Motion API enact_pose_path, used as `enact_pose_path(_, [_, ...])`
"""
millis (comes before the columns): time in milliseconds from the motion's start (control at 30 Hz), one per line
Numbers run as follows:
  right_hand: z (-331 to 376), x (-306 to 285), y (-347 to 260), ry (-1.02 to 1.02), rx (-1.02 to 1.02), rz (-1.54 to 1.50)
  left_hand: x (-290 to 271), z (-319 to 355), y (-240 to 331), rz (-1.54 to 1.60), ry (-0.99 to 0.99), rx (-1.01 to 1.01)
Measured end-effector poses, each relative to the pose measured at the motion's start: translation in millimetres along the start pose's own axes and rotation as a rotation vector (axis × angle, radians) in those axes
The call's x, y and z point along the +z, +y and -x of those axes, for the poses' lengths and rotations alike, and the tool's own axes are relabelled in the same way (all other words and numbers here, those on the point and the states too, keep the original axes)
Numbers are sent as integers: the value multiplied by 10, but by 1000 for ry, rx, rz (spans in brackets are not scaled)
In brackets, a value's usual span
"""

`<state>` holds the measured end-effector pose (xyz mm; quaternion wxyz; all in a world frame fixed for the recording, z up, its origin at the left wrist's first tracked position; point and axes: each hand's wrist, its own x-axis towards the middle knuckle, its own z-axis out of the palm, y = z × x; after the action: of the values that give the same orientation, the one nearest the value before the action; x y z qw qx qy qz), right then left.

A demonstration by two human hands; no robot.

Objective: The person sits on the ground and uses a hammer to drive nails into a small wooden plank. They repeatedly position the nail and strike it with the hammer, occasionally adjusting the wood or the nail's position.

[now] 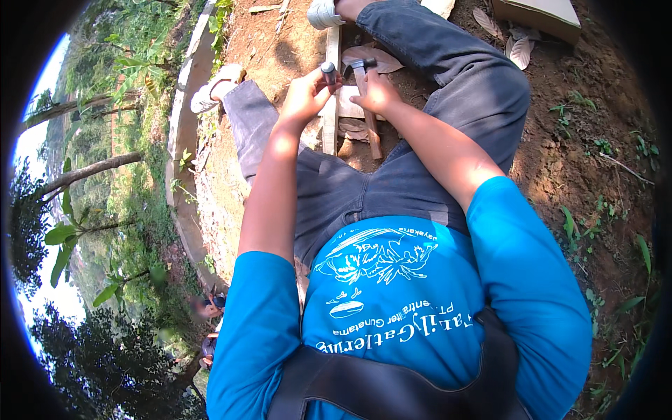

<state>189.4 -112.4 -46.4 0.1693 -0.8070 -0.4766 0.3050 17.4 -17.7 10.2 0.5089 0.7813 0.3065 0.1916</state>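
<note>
My left hand (302,102) is closed around a short dark cylinder (328,72) with a greyish round end, held upright; its lower part is hidden, so its exact kind is unclear. My right hand (379,94) grips a hammer (373,137) close below its dark metal head, and the wooden handle hangs down toward my lap. Between my legs lies a long narrow wooden strip (330,133), just under my left hand. Beside it, between both hands, is a flat pale piece (348,103), partly covered by my fingers.
Dry brown leaves (376,57) lie around the strip. At the upper right sits a cardboard box (542,15) on bare soil. A curved concrete edge (183,133) runs along the left, with green slope and trees beyond. Another person (208,308) shows partly at lower left.
</note>
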Motion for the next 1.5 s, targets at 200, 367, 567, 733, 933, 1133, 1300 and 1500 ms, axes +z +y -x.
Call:
enact_pose_path(200, [-15, -75, 106, -153, 124, 91, 102, 73, 182, -19, -5, 16])
enact_pose_path(367, [-66, -20, 291, -59, 158, 122, 79, -1, 137, -41, -11, -2])
enact_pose_path(567, [-95, 74, 132, -30, 220, -50, 53, 97, 13, -112, 128, 103])
enact_pose_path(733, [-11, -411, 66, 369, -93, -391, 168, -112, -71, -94, 127, 138])
enact_pose_path(933, [1486, -1940, -966, 133, -483, -926, 21, 168, 14, -198, 150, 87])
enact_pose_path(1133, [1813, -1908, -793, 167, -549, -563, 26, 60, 183, -253, 74, 30])
enact_pose_path(1300, [1505, -1573, -572, 77, -470, -453, -52, 43, 149, -343, 104, 86])
enact_pose_path(1500, [2187, -2645, -1349, 357, -639, -787, -3, 125, 31, -322, 127, 71])
